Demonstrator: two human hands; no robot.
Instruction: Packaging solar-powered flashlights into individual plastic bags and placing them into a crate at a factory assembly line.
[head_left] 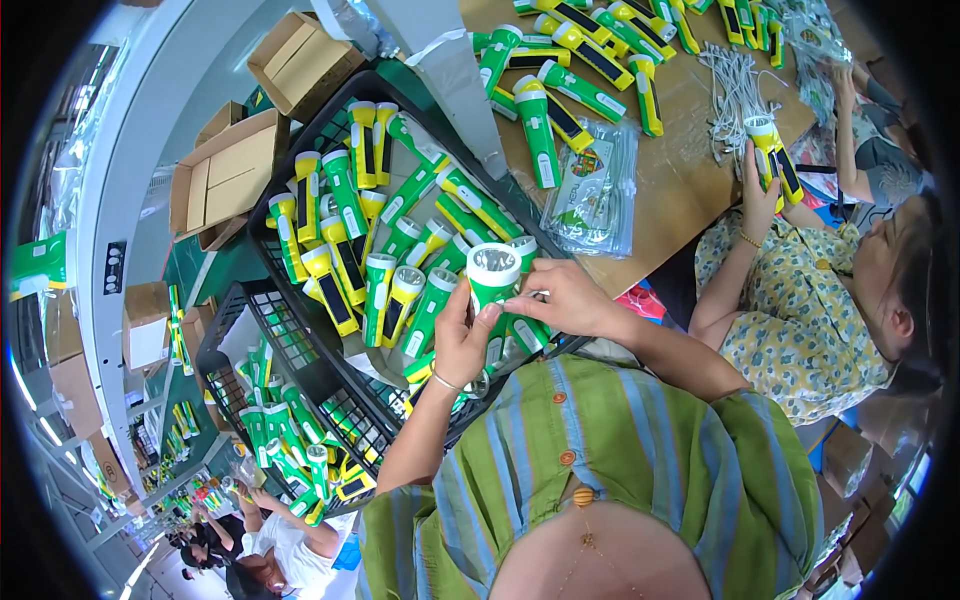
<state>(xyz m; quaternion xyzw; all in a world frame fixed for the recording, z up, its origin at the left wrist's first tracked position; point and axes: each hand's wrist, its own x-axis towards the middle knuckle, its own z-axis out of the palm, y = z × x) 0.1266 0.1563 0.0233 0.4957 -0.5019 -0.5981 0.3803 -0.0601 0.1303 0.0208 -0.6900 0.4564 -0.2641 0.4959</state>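
A green flashlight with a white rim and a shiny reflector stands upright in front of my chest, lens end up. My left hand is wrapped round its body from the left. On the other side, my right hand has thumb and fingers closed against the flashlight just under its head; whether something small is pinched there I cannot make out. Beneath both hands is a black plastic crate full of green flashlights and yellow-and-black ones. The lower part of the held flashlight is hidden by my fingers.
A second black crate with more flashlights stands at the left. Open cardboard boxes are behind it. On the brown table lie loose flashlights, clear bags and white cables. A person at right holds a yellow flashlight.
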